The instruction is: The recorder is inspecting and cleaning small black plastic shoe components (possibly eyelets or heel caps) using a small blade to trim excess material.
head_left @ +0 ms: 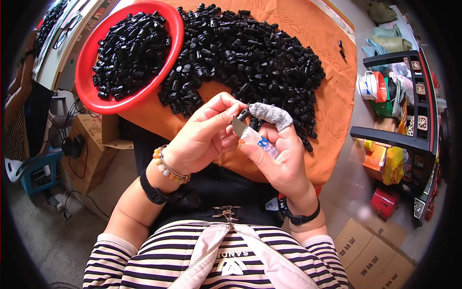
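My left hand (204,130) pinches a small black plastic piece (243,114) between thumb and fingertips. In my right hand (286,161) is a short metal blade (238,127), its grip wrapped in white material with blue print (262,143). The blade's edge is close against the black piece; whether it cuts in, I cannot tell. A grey knitted finger cover (272,114) sits on my right index finger, which bends over the piece. Just beyond my hands spreads a large heap of similar black pieces (240,53) on an orange cloth (332,101).
A red basin (83,77) full of black pieces stands at the far left of the cloth. A few loose pieces (341,49) lie far right. Right of the table are a black rack (385,137) with bags and cardboard boxes (368,253). Another carton (89,149) stands left.
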The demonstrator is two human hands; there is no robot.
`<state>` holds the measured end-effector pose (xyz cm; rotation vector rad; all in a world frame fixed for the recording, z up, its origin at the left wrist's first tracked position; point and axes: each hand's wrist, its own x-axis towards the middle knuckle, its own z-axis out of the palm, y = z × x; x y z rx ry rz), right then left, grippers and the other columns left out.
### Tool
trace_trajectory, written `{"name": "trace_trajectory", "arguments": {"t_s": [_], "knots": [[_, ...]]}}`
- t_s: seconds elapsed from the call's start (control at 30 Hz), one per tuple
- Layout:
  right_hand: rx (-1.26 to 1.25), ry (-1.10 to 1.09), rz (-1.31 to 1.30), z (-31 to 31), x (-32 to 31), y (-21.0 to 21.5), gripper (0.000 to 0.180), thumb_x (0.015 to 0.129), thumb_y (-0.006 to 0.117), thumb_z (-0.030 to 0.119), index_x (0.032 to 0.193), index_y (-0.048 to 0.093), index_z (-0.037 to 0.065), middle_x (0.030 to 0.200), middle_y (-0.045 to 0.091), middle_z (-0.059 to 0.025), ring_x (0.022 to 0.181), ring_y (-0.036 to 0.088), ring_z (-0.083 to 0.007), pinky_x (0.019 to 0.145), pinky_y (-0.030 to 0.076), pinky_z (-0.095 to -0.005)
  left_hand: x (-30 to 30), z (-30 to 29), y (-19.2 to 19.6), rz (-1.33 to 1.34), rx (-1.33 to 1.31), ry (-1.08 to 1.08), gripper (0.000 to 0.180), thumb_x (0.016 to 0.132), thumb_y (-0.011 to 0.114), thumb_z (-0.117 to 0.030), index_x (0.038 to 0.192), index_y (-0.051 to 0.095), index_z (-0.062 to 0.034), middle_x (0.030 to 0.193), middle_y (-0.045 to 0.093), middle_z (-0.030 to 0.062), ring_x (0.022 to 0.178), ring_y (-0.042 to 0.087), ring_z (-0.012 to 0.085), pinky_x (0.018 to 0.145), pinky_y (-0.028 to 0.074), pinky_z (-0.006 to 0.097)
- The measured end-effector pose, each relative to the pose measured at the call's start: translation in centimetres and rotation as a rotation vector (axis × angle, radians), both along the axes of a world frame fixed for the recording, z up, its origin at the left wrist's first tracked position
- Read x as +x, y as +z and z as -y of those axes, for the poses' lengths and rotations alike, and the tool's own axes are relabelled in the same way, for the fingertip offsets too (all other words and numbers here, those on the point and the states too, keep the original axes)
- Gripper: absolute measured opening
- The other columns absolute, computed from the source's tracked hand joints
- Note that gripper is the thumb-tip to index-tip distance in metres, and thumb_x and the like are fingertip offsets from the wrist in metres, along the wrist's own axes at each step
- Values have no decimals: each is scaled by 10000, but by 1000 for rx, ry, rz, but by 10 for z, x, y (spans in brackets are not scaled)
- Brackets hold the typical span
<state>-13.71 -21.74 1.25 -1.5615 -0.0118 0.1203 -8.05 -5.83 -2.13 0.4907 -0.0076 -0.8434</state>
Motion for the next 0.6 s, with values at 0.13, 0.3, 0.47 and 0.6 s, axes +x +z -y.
{"name": "trace_trajectory", "arguments": {"t_s": [0.13, 0.3, 0.47, 0.6], "knots": [[-55, 24, 39, 1, 2, -2, 447, 824, 619, 40, 1209, 404, -33, 943, 628, -126, 869, 603, -116, 730, 477, -233, -1, -1, -1, 13, 13, 8, 102, 934, 484, -202, 986, 499, -115, 801, 536, -35, 564, 382, 11, 500, 316, 162], [-97, 12, 84, 2, 2, -4, 425, 824, 620, 42, 1196, 426, -26, 931, 634, -128, 860, 606, -117, 730, 482, -239, -1, -1, -2, 10, 2, -5, 94, 935, 483, -198, 981, 503, -119, 806, 539, -38, 579, 392, 6, 510, 321, 159], [-35, 3, 80, 2, 3, -5, 387, 833, 605, 31, 1183, 449, -25, 936, 634, -115, 860, 597, -110, 741, 476, -236, -1, 0, -3, 21, 7, 5, 94, 935, 483, -199, 980, 504, -119, 803, 539, -40, 589, 399, 5, 511, 323, 158], [-29, 16, 45, 3, 4, -2, 370, 836, 604, 40, 1171, 462, -28, 943, 632, -114, 851, 586, -98, 742, 473, -230, -1, -1, -5, 37, 7, -6, 97, 934, 486, -201, 985, 504, -120, 798, 532, -44, 607, 409, 1, 515, 328, 155]]}}
